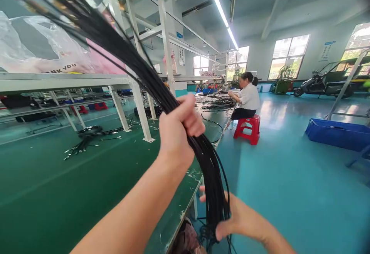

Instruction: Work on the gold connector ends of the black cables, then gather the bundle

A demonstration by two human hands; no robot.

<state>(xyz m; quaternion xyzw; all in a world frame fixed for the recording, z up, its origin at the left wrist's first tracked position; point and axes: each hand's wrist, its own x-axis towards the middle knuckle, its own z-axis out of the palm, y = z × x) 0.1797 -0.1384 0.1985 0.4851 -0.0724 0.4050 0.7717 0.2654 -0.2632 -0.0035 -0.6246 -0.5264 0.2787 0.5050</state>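
A thick bundle of black cables [212,169] runs from the upper left down to the lower middle. My left hand [183,127] is closed around its middle, above the green work table [95,192]. Blurred brass-coloured and pale ends fan out at the bundle's upper end. Lower down, my right hand [231,215] curls loosely round the bundle, with the thumb in front and the fingertips showing past its far side. The lowest part of the bundle hangs beyond the table edge.
Another coil of black cables [89,134] lies on the table at left. Plastic bags [52,49] sit on a white shelf [63,82]. Ahead, a person in a white top [250,98] sits on a red stool [248,128]. A blue bin [338,132] and a scooter [320,84] stand at right.
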